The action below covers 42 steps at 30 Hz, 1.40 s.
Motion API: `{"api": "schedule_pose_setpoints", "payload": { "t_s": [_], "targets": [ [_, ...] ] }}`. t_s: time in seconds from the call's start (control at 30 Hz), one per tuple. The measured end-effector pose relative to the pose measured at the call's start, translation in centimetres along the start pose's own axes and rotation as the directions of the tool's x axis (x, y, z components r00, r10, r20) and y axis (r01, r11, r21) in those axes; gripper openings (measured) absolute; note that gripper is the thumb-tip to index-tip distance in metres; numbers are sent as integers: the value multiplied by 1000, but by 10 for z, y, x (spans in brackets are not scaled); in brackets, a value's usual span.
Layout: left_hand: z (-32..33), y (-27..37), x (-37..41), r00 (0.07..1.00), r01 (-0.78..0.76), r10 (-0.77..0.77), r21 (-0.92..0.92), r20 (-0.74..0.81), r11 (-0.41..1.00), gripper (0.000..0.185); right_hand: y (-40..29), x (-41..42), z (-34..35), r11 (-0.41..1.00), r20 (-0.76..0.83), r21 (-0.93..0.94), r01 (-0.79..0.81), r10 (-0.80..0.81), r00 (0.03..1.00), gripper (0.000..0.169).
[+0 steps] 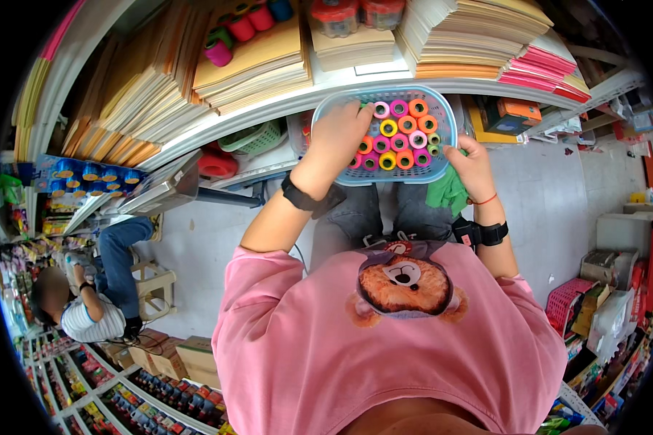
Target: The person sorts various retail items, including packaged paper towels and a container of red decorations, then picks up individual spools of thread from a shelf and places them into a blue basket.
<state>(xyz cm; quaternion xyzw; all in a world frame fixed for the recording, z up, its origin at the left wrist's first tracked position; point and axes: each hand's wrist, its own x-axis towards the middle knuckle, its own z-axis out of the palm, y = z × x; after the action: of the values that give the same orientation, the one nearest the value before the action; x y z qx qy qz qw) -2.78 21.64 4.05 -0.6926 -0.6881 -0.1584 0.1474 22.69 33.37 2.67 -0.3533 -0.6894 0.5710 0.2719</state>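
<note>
A light blue plastic basket is in front of me, at the shelf's front edge and above my legs. Spools of thread stand on end inside it in rows, in orange, pink, magenta, yellow and green. Over the basket's left side reaches my left hand, its fingertips at a spool with a bit of green showing; whether they grip it is hidden. My right hand is at the right rim, fingers curled around a green cloth that hangs below. Its thumb lies close to the basket's edge.
Stacks of paper envelopes fill the shelf ahead, with more thread spools and red-lidded jars on top. A green basket sits lower. At left, another person is near a plastic stool. A pink basket stands right.
</note>
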Motion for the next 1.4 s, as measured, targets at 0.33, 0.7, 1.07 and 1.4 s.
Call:
{"api": "schedule_pose_setpoints", "payload": {
  "t_s": [0.33,0.7,1.07,1.4],
  "targets": [
    [29,0,3,995,95,-95,166,-6,982,15,16,6,0,998,24,-14,58,-58,998,22],
    [-26,15,-7,980,178,-181,-43,-80,983,20,9,2,8,998,-3,44,52,-51,999,10],
    [-107,-125,36,726,448,-164,279,-668,849,24,17,-3,-7,998,-66,48,32,-29,997,10],
    [-91,-138,42,723,560,-183,410,-666,720,40,32,-5,-21,996,-72,88,11,-4,997,7]
  ]
}}
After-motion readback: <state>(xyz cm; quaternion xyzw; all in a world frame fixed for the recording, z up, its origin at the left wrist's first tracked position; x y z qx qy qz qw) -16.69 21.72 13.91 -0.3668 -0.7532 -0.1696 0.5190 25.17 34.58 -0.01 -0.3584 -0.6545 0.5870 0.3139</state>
